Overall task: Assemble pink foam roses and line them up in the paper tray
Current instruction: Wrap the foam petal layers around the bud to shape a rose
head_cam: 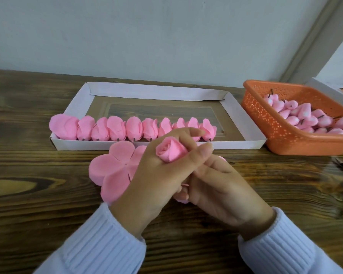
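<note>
Nearest: two white ribbed sleeves [99, 244] come in over the dark wooden table [38, 204].

Left hand [154, 178] is raised over the table. Its thumb and fingers [194, 132] are clamped on a pink rose bud [171, 152], rolled tip facing the camera. The bud is off the table, just in front of the tray's near wall.

Right hand [226, 190] is tucked under and against the left, fingers curled in toward it. Cannot tell what they grip, as the left hand hides it. Scraps of pink foam show beneath the hands.

Flat pink petal sheet [111, 169], flower-shaped, lies on the table, its right side under the left hand.

Paper tray [87, 144] sits beyond, long side toward the person. A row of about ten finished roses [117, 128] stands side by side along its near wall, starting at the left corner, dark stem ends pointing forward.

Far right: orange perforated basket [275, 125] just beside the tray, holding a heap of pink buds [309, 119] with short dark stems.
</note>
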Demonstrator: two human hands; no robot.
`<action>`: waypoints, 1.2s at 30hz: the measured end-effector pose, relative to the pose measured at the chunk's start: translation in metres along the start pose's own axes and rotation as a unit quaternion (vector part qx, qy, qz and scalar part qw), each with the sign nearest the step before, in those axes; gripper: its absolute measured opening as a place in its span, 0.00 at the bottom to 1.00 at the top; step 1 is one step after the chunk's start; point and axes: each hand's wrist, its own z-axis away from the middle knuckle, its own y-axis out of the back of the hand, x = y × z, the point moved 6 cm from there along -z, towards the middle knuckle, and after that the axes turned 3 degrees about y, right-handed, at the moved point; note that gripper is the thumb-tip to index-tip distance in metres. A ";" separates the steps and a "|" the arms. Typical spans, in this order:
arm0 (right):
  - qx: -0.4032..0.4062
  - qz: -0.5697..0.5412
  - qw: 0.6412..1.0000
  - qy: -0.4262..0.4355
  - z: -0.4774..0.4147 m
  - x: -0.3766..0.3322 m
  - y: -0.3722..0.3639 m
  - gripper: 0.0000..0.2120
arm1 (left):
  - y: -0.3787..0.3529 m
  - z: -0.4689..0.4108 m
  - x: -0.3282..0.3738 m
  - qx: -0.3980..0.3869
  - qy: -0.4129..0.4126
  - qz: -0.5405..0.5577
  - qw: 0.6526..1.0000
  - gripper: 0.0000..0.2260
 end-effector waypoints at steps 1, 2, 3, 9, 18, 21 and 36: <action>0.012 0.010 1.000 -0.009 0.000 0.002 0.002 0.22 | -0.001 0.001 -0.001 -0.001 0.005 -0.003 1.000 0.08; 0.019 0.019 1.000 -0.015 -0.001 0.004 0.004 0.21 | -0.002 0.002 -0.001 -0.001 0.009 -0.008 1.000 0.06; 0.021 0.018 1.000 -0.014 -0.001 0.004 0.004 0.19 | -0.001 0.002 -0.001 0.000 0.011 -0.009 1.000 0.04; 0.005 0.004 1.000 0.011 0.001 -0.004 -0.001 0.17 | 0.000 -0.001 0.004 -0.013 -0.004 -0.018 1.000 0.08; -0.016 -0.007 1.000 0.017 0.002 -0.004 -0.003 0.17 | 0.001 -0.001 0.007 -0.035 -0.020 -0.067 0.997 0.08; -0.021 -0.008 1.000 0.006 0.002 -0.003 -0.002 0.17 | 0.000 -0.002 0.005 -0.044 -0.024 -0.056 0.997 0.07; 0.178 0.499 0.839 0.121 -0.007 -0.052 0.003 0.07 | 0.054 -0.018 0.002 0.207 0.041 0.287 0.935 0.22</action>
